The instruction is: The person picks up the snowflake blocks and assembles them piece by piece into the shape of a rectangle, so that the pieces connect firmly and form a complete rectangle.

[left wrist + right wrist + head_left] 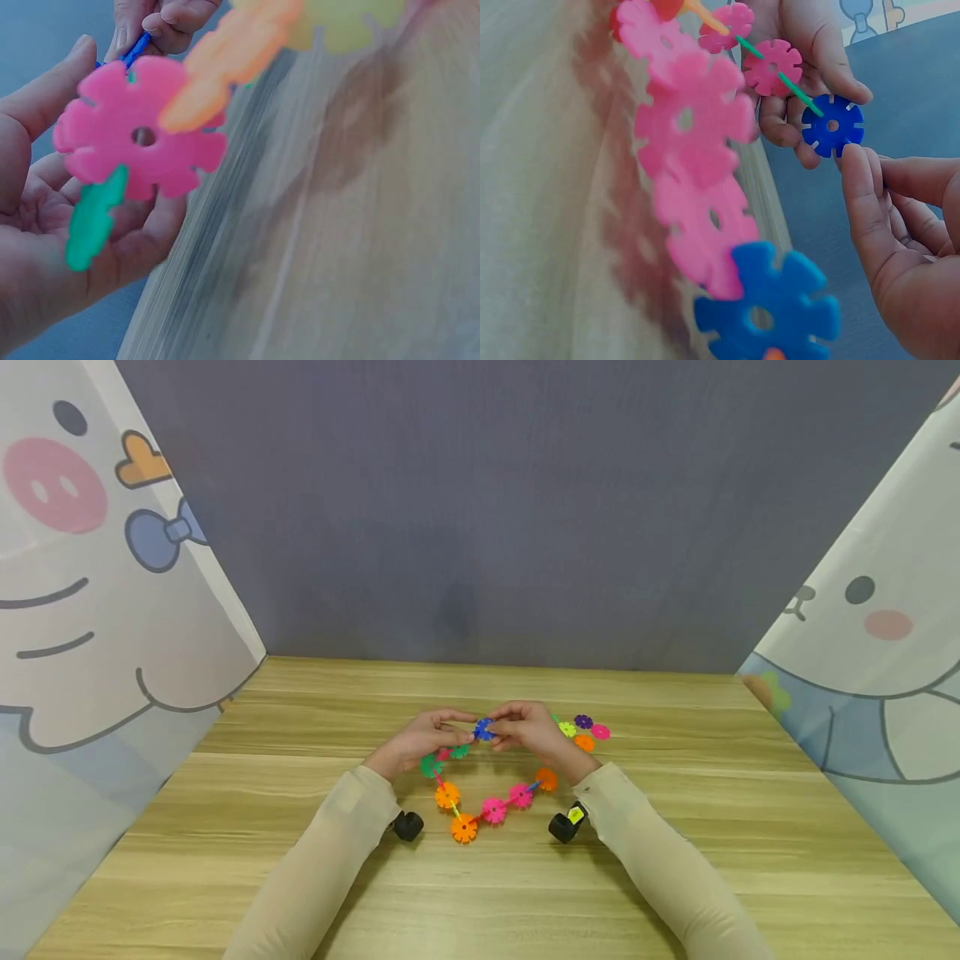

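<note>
Several notched flower-shaped plastic discs are linked into a curved chain, with orange discs (463, 828) and pink discs (493, 811) along its near side. My left hand (422, 739) grips the chain's far left end, where a dark blue disc (832, 126) follows a green one (800, 94). A pink disc (142, 135) of the chain crosses in front of that palm in the left wrist view. With thumb and fingers my right hand (528, 731) pinches a blue disc (486, 728) against the left hand's one; whether they interlock cannot be told.
Loose discs lie on the wooden table (750, 827) beyond the right wrist: purple (583, 721), pink (600, 732), orange (584, 742) and yellow-green (567, 729). The chain's other end, an orange disc (547, 779), is close to the right forearm. A grey panel (480, 510) stands behind.
</note>
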A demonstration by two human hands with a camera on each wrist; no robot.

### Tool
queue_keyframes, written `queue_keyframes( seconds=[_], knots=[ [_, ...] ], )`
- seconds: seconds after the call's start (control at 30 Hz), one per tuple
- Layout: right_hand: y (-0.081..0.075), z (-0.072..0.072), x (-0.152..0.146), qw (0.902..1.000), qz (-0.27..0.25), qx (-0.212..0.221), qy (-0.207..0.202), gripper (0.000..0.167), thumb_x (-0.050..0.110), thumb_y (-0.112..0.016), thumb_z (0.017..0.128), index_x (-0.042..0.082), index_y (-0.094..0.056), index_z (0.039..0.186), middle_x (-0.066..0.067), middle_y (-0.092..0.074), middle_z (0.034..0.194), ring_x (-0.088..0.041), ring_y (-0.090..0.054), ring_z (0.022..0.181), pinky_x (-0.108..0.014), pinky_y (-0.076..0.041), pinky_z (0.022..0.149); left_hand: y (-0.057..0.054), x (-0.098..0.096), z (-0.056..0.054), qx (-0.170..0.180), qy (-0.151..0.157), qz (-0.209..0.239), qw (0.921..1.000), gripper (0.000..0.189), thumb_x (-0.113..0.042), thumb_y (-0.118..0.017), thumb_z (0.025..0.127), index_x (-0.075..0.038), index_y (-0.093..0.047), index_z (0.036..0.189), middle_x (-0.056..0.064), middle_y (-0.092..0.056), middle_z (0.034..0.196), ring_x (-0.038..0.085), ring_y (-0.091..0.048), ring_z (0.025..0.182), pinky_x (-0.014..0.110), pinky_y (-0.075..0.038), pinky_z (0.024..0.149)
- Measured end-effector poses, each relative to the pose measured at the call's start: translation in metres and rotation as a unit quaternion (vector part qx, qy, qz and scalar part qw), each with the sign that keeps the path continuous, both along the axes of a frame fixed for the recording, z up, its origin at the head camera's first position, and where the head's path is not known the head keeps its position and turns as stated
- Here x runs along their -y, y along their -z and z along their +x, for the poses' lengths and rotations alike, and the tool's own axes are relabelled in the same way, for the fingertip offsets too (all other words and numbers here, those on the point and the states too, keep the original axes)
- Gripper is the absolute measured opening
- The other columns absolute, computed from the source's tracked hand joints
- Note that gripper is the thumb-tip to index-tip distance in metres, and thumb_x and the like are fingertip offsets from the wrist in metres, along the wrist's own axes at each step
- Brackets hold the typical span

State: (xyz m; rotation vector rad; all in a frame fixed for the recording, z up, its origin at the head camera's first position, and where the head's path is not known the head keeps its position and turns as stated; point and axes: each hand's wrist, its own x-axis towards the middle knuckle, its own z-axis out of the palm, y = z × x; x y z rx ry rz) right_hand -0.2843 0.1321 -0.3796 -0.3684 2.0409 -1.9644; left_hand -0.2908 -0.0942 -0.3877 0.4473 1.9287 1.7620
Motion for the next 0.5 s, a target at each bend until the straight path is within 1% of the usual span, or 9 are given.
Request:
queue_keyframes(
  seconds=[0.1,0.17,0.27,0.43,0.5],
  knots=[
    [-0.0021,0.0007,0.0014,1.0,0.004,-0.003,0.004,0.022,-0.006,-0.06,0.095,-0.016,-0.062,0.115,-0.007,-0.066,0.078,-0.013,-0.066,0.064,-0.03,-0.06,0.066,-0.0011,0.0001,-0.0001,0.013,-0.001,0.012,0.9998,0.046,-0.003,-0.06,0.099,0.005,-0.047,0.143,0.025,-0.066,0.12,0.028,-0.068,0.104,0.036,-0.056,0.086],
    [-0.0026,0.0006,0.0022,0.9999,0.007,-0.004,0.006,0.022,-0.007,-0.06,0.095,-0.016,-0.062,0.115,-0.007,-0.066,0.078,-0.013,-0.066,0.064,-0.03,-0.06,0.066,-0.0015,0.0002,-0.0002,0.023,-0.006,0.015,0.9996,0.047,-0.002,-0.06,0.099,0.005,-0.046,0.143,0.024,-0.067,0.118,0.023,-0.07,0.097,0.033,-0.057,0.081],
    [-0.0024,0.0001,0.0035,0.9999,0.008,-0.006,0.008,0.021,-0.007,-0.059,0.096,-0.017,-0.063,0.114,-0.007,-0.067,0.077,-0.013,-0.067,0.063,-0.031,-0.06,0.066,-0.0014,0.0001,-0.0003,0.034,-0.014,0.021,0.9991,0.048,0.0,-0.06,0.098,0.005,-0.045,0.143,0.023,-0.069,0.113,0.019,-0.071,0.09,0.032,-0.058,0.078],
    [-0.0018,0.0,0.0055,0.9998,0.01,-0.004,0.016,0.021,-0.008,-0.06,0.095,-0.017,-0.063,0.114,-0.007,-0.068,0.077,-0.013,-0.067,0.063,-0.032,-0.06,0.067,0.0011,-0.0008,-0.001,0.048,-0.029,0.029,0.998,0.047,0.003,-0.06,0.098,0.004,-0.045,0.142,0.02,-0.071,0.108,0.017,-0.071,0.086,0.03,-0.058,0.074],
    [-0.0014,-0.0001,0.0064,0.9998,0.012,-0.005,0.016,0.021,-0.008,-0.06,0.095,-0.018,-0.063,0.114,-0.006,-0.068,0.077,-0.013,-0.067,0.063,-0.033,-0.06,0.067,0.002,-0.001,-0.001,0.047,-0.031,0.028,0.9981,0.048,0.003,-0.06,0.097,0.004,-0.045,0.143,0.02,-0.071,0.108,0.017,-0.071,0.085,0.03,-0.058,0.073]
  ],
)
